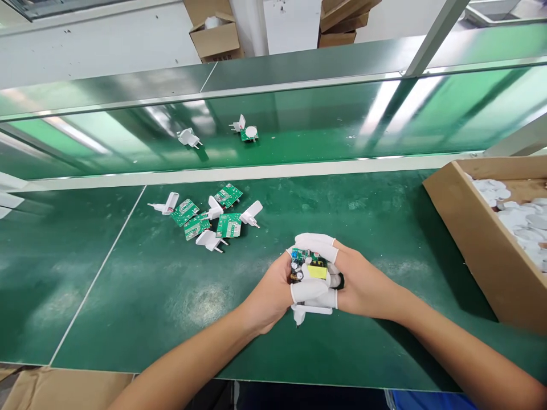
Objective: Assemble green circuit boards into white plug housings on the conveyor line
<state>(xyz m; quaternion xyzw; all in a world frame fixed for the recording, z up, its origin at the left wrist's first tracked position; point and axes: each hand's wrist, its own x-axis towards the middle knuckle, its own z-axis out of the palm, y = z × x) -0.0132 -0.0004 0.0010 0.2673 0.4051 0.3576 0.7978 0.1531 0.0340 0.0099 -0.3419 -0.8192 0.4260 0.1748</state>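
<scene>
A small green circuit board (308, 257) sits pressed between the person's two hands, held just above the worktop (141, 296), its crowded top facing up. A yellow-wrapped transformer (317, 271) and dark round capacitors (298, 275) stand on it, along with a small blue part (294, 254). Any print on the board is too small to read from here. A white plug housing (311, 310) sits under the board, with a metal prong (298, 324) pointing down toward the worktop.

Both hands are closed around the assembly. The left hand (269, 290) cups it from one side and the right hand (363, 282) wraps it from the other, with white finger cots (315, 242) covering the fingertips.

Just beyond them, a loose scatter of green boards (228, 225) and white plug housings (250, 212) lies on the worktop, some overlapping. The boards carry small printed markings, but none are legible. On a raised green shelf (299, 125) behind sit another board with a white disc (248, 132) and a separate plug housing (188, 137). To the right, a cardboard tray (482, 239) holds a heap of white discs (517, 213). Cardboard boxes (215, 37) stand farther back.
</scene>
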